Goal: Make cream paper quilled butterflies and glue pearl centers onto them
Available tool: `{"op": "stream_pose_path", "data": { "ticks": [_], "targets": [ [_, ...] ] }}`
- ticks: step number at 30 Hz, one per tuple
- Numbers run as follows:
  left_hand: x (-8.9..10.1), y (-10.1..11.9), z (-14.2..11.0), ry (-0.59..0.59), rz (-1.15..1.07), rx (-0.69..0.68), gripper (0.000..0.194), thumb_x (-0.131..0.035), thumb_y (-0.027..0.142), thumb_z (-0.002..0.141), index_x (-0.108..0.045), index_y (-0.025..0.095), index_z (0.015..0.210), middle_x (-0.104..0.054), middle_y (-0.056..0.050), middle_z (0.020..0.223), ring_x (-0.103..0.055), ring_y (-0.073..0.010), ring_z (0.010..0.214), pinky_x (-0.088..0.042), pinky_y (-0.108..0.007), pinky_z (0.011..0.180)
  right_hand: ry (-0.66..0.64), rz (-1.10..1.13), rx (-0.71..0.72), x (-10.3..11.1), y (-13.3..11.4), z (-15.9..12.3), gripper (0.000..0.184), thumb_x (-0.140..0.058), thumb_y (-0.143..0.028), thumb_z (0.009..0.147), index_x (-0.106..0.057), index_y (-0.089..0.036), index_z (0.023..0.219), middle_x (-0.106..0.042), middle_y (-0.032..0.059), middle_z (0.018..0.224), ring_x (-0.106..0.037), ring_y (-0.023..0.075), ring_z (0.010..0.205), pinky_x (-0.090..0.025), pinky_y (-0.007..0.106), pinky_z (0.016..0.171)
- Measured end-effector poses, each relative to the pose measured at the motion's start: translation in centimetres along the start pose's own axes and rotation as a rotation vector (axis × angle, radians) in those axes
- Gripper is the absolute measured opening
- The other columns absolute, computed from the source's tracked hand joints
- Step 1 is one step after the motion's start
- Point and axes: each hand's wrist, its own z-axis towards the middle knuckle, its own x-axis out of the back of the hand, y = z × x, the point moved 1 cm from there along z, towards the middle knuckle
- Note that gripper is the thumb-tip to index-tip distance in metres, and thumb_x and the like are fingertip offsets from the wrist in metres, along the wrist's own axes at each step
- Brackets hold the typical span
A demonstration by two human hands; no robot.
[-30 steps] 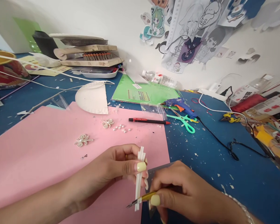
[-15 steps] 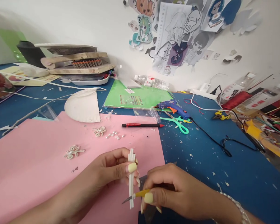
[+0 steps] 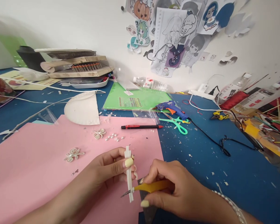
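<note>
By the right edge of the pink sheet [image 3: 37, 168], white strips [image 3: 129, 178] are pinched by the left hand [image 3: 107, 166] and crossed low by yellow tweezers [image 3: 154, 186] grasped in the right hand [image 3: 183, 185].

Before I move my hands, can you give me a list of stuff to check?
1. Left hand pinching the white strip: ok.
2. Right hand holding the yellow pointed tool: ok.
3. Tool's metal tip away from your left fingertips: ok, it's down by the strip's lower end.
4. White beads apart from both hands: ok, they're on the pink paper.
5. Blue desk free of scraps: not ok, white bits are scattered over it.
6. Blue glue gun switched off: cannot tell.
</note>
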Motion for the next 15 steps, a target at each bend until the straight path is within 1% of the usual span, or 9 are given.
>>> {"op": "stream_pose_path", "data": {
  "ticks": [3, 5, 8, 12, 15],
  "targets": [
    [-0.08, 0.04, 0.04, 0.000, -0.004, -0.001, 0.015, -0.072, 0.031, 0.071, -0.062, 0.021, 0.070, -0.061, 0.007, 0.061, -0.053, -0.0093, 0.060, -0.043, -0.017, 0.059, 0.031, -0.053, 0.056, 0.01, -0.04, 0.13, 0.016, -0.065, -0.029, 0.075, -0.056, -0.015, 0.076, -0.055, -0.0047, 0.062, -0.042, 0.0029, 0.048, -0.032, 0.012, 0.045],
    [0.02, -0.07, 0.12, -0.009, -0.002, 0.007, 0.014, -0.072, 0.031, 0.071, -0.061, 0.021, 0.069, -0.062, 0.007, 0.061, -0.053, -0.0096, 0.060, -0.043, -0.018, 0.059, 0.048, -0.103, 0.100, 0.14, -0.08, 0.21, 0.015, -0.063, -0.030, 0.077, -0.059, -0.015, 0.078, -0.056, -0.0042, 0.061, -0.042, 0.0031, 0.047, -0.031, 0.013, 0.045],
    [0.33, -0.31, 0.28, -0.018, 0.018, 0.003, 0.014, -0.072, 0.030, 0.072, -0.062, 0.021, 0.069, -0.060, 0.006, 0.062, -0.051, -0.0096, 0.062, -0.042, -0.018, 0.060, 0.055, -0.170, 0.166, 0.37, -0.05, 0.30, 0.015, -0.061, -0.029, 0.080, -0.063, -0.014, 0.082, -0.061, -0.0018, 0.063, -0.046, 0.0037, 0.049, -0.033, 0.013, 0.047],
    [0.46, -0.43, 0.21, -0.036, 0.048, -0.005, 0.015, -0.070, 0.031, 0.073, -0.061, 0.020, 0.068, -0.058, 0.006, 0.063, -0.048, -0.0098, 0.063, -0.039, -0.018, 0.061, 0.028, -0.225, 0.183, 0.53, 0.09, 0.28, 0.016, -0.057, -0.028, 0.083, -0.065, -0.014, 0.082, -0.065, 0.0006, 0.066, -0.050, 0.0046, 0.051, -0.036, 0.013, 0.048],
    [0.33, -0.33, -0.07, -0.036, 0.075, 0.022, 0.019, -0.071, 0.032, 0.071, -0.059, 0.019, 0.065, -0.056, 0.006, 0.061, -0.045, -0.0100, 0.061, -0.037, -0.019, 0.060, -0.003, -0.223, 0.158, 0.59, 0.04, 0.23, 0.017, -0.055, -0.029, 0.084, -0.065, -0.015, 0.082, -0.067, 0.0007, 0.067, -0.054, 0.0052, 0.051, -0.039, 0.014, 0.049]
  ]
}}
